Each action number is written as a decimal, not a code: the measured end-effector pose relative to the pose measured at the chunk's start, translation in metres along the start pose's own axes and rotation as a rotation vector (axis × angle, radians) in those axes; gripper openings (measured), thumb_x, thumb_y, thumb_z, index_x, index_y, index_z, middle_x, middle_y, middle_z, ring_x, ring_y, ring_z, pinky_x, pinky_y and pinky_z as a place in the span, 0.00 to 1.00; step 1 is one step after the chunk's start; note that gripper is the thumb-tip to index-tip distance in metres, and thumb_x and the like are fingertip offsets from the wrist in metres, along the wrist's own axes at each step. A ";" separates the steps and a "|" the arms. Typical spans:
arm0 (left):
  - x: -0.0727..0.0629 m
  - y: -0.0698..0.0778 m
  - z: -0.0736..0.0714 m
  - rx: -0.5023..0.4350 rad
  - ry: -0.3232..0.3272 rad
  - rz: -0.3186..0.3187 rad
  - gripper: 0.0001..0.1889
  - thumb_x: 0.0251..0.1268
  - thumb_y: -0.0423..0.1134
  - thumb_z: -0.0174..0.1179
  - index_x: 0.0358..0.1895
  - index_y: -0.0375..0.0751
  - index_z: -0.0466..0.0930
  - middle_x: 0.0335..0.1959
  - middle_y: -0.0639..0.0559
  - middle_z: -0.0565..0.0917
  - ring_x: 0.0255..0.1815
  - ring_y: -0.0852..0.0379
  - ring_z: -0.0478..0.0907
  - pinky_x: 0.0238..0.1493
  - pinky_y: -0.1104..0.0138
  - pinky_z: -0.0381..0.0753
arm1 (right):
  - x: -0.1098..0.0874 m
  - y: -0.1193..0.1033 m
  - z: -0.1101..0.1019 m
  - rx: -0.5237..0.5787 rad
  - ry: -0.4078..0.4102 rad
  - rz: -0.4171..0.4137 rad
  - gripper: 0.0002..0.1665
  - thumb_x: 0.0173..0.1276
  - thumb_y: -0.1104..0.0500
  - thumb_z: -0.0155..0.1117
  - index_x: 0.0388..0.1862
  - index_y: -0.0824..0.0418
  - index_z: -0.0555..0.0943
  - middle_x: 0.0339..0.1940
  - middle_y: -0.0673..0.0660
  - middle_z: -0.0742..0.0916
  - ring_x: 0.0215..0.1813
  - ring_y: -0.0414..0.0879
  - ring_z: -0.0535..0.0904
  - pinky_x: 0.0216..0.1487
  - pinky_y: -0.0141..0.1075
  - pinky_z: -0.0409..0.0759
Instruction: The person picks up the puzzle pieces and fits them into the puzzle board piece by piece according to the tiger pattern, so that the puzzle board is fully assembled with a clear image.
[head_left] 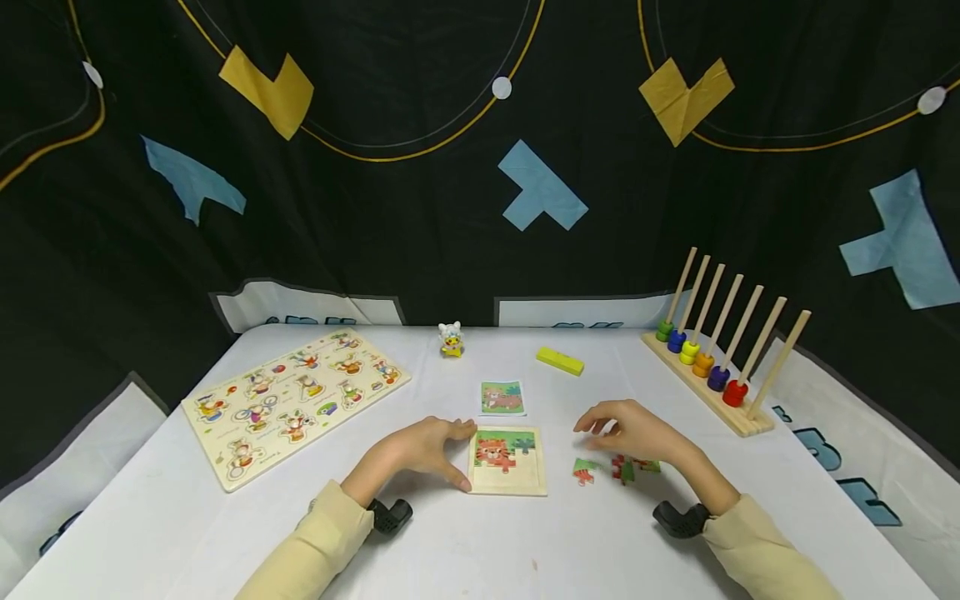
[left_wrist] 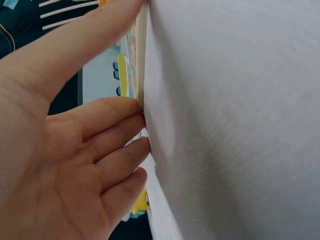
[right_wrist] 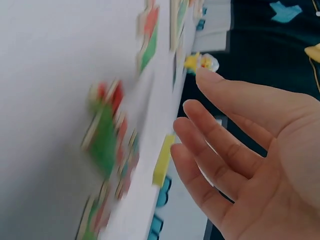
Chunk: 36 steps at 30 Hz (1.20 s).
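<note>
A small wooden jigsaw puzzle tray [head_left: 508,483] lies mid-table, part-filled with pieces of an orange animal and greenery. My left hand [head_left: 427,450] rests at its left side, thumb at the near corner and fingertips at the far one. In the left wrist view those fingers [left_wrist: 115,125] are nearly straight against the tray's edge [left_wrist: 141,65]. My right hand [head_left: 633,433] is raised with loosely bent fingers and nothing between them. Below it lie several loose puzzle pieces [head_left: 624,468], with a green and red piece [head_left: 583,472] to their left. The right wrist view blurs these pieces [right_wrist: 102,140].
A picture card [head_left: 502,398] lies behind the tray. A large wooden picture board [head_left: 296,400] is at left, a peg stacker with coloured rings [head_left: 712,383] at right. Toward the back are a small figurine [head_left: 451,339] and a yellow block [head_left: 559,361].
</note>
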<state>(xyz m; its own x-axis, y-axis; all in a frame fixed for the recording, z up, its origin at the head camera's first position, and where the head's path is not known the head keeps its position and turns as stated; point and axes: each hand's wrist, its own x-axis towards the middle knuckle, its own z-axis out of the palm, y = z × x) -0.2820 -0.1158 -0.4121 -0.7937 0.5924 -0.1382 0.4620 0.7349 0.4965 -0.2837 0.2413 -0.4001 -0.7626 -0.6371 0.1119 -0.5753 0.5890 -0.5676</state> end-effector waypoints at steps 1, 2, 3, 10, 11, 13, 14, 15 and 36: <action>0.000 0.000 0.000 0.002 -0.001 -0.001 0.49 0.40 0.53 0.77 0.68 0.36 0.67 0.71 0.45 0.66 0.72 0.45 0.59 0.71 0.54 0.58 | -0.003 0.003 -0.002 0.000 0.003 0.009 0.13 0.63 0.63 0.68 0.47 0.62 0.83 0.43 0.54 0.87 0.44 0.48 0.81 0.41 0.34 0.83; 0.000 0.000 0.000 0.001 -0.002 -0.002 0.49 0.40 0.53 0.77 0.68 0.36 0.67 0.71 0.45 0.66 0.73 0.46 0.59 0.71 0.54 0.58 | -0.006 0.005 -0.003 -0.002 0.008 0.014 0.13 0.62 0.64 0.69 0.47 0.62 0.83 0.43 0.55 0.87 0.43 0.49 0.81 0.40 0.33 0.83; 0.000 0.000 0.000 0.000 -0.003 -0.003 0.49 0.40 0.53 0.77 0.68 0.36 0.67 0.71 0.45 0.66 0.73 0.46 0.59 0.71 0.54 0.58 | -0.009 0.008 -0.005 -0.003 0.010 0.017 0.14 0.61 0.65 0.69 0.47 0.63 0.83 0.42 0.55 0.86 0.43 0.50 0.81 0.40 0.33 0.83; 0.000 0.000 0.000 -0.003 -0.004 -0.002 0.49 0.40 0.53 0.78 0.68 0.36 0.68 0.71 0.45 0.65 0.72 0.46 0.59 0.71 0.54 0.59 | -0.019 0.023 -0.008 -0.044 0.029 0.070 0.14 0.59 0.69 0.69 0.46 0.64 0.83 0.39 0.55 0.86 0.39 0.48 0.80 0.33 0.31 0.80; 0.000 0.000 0.000 -0.002 -0.005 -0.002 0.49 0.40 0.53 0.78 0.68 0.36 0.68 0.71 0.45 0.65 0.72 0.46 0.59 0.71 0.54 0.59 | -0.019 0.024 -0.008 -0.048 0.033 0.087 0.14 0.59 0.70 0.69 0.45 0.64 0.83 0.38 0.54 0.85 0.37 0.46 0.79 0.32 0.30 0.80; 0.000 0.001 0.000 0.001 -0.004 -0.003 0.49 0.40 0.53 0.78 0.68 0.36 0.68 0.71 0.45 0.66 0.72 0.46 0.59 0.71 0.54 0.59 | -0.020 0.026 -0.006 -0.059 0.038 0.106 0.14 0.60 0.70 0.68 0.45 0.63 0.83 0.36 0.52 0.85 0.35 0.43 0.77 0.30 0.30 0.79; 0.000 0.001 0.000 0.003 -0.003 -0.005 0.49 0.40 0.53 0.77 0.68 0.36 0.68 0.71 0.45 0.66 0.72 0.46 0.59 0.71 0.54 0.58 | -0.020 0.026 -0.006 -0.061 0.041 0.114 0.14 0.59 0.70 0.68 0.45 0.63 0.83 0.35 0.52 0.85 0.33 0.41 0.76 0.29 0.29 0.78; 0.000 0.001 -0.001 0.005 -0.002 -0.007 0.49 0.40 0.53 0.77 0.68 0.36 0.68 0.71 0.45 0.66 0.72 0.46 0.59 0.71 0.54 0.58 | -0.020 0.026 -0.005 -0.063 0.044 0.116 0.14 0.59 0.70 0.68 0.45 0.63 0.83 0.34 0.52 0.84 0.32 0.41 0.75 0.29 0.30 0.78; 0.002 -0.001 0.000 0.014 0.001 0.007 0.49 0.39 0.54 0.77 0.68 0.36 0.68 0.71 0.45 0.66 0.72 0.45 0.59 0.72 0.53 0.57 | -0.014 0.015 -0.012 -0.085 0.123 0.052 0.12 0.64 0.70 0.63 0.45 0.60 0.80 0.32 0.51 0.84 0.30 0.40 0.75 0.29 0.31 0.78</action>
<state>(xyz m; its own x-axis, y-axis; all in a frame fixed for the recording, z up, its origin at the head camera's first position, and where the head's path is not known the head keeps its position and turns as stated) -0.2838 -0.1156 -0.4125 -0.7908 0.5971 -0.1343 0.4726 0.7353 0.4858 -0.2854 0.2650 -0.4010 -0.8196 -0.5418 0.1862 -0.5529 0.6632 -0.5045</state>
